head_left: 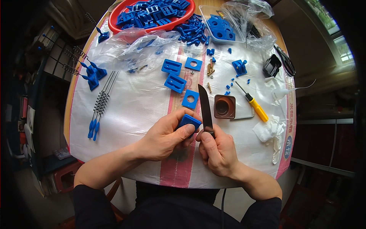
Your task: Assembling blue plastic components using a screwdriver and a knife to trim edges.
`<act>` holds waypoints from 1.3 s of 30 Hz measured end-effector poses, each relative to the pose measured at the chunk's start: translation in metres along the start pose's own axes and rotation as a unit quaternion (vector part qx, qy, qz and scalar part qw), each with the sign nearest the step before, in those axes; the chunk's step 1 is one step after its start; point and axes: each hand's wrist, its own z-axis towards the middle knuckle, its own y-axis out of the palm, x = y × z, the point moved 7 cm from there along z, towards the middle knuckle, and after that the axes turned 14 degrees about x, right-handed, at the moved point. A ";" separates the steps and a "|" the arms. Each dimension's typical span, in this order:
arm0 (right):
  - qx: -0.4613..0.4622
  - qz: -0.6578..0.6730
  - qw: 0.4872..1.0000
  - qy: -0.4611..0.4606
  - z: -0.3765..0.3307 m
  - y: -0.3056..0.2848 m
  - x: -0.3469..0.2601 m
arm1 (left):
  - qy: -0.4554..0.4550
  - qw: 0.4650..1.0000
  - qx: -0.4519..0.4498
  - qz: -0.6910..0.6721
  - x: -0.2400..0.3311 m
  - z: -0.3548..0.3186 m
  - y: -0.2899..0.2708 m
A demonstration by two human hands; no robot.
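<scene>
At the table's near edge, my left hand (164,138) is clamped on a small blue plastic block (189,122), fingers curled under it and thumb across its side. My right hand (218,152) is closed around the handle of a knife (205,110), its dark blade pointing toward the far edge and standing just beside the block. Just beyond the blade lie a flat blue square plate with a round hole (190,99) and a brown square cup (224,107). A yellow-handled screwdriver (253,104) rests toward the right edge, and a red bowl of blue parts (151,14) sits at the far edge.
</scene>
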 end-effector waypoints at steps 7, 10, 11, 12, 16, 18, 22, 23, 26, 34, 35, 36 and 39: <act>-0.004 -0.028 0.999 0.016 0.000 -0.002 -0.002 | 0.014 1.000 -0.008 -0.007 -0.003 -0.001 0.003; -0.006 -0.030 0.999 0.012 -0.001 -0.002 -0.001 | 0.029 0.999 -0.008 -0.009 -0.003 -0.001 0.005; -0.004 -0.033 0.999 0.006 -0.001 -0.001 -0.001 | 0.041 0.999 -0.011 -0.008 -0.005 0.000 0.005; -0.002 -0.035 0.999 0.001 -0.001 -0.001 -0.001 | 0.053 0.998 -0.013 -0.008 -0.005 0.000 0.005; 0.008 -0.036 0.999 -0.005 -0.001 0.000 -0.002 | 0.074 0.996 0.001 0.042 0.000 -0.002 0.007; 0.010 -0.036 0.999 -0.007 -0.002 0.000 -0.005 | 0.125 0.990 0.018 0.067 0.005 -0.005 0.011; -0.001 -0.033 0.999 -0.010 -0.005 0.005 -0.009 | 0.176 0.977 0.019 0.121 0.006 -0.011 0.013; -0.009 -0.039 0.999 -0.007 -0.006 0.005 -0.009 | 0.186 0.973 0.027 0.132 0.005 -0.012 0.013; -0.016 -0.045 0.999 -0.014 -0.008 0.006 -0.011 | 0.229 0.962 0.023 0.146 0.006 -0.012 0.014; -0.016 -0.045 0.998 -0.044 -0.010 0.009 -0.011 | 0.193 0.968 0.000 0.161 0.000 -0.011 0.011; -0.017 -0.040 0.998 -0.040 -0.010 0.009 -0.011 | 0.192 0.968 -0.001 0.161 -0.001 -0.011 0.010; -0.017 -0.036 0.999 -0.036 -0.009 0.009 -0.011 | 0.191 0.968 -0.002 0.160 -0.001 -0.011 0.010; -0.025 -0.041 0.998 -0.039 -0.010 0.009 -0.010 | 0.200 0.965 -0.026 0.165 -0.002 -0.010 0.012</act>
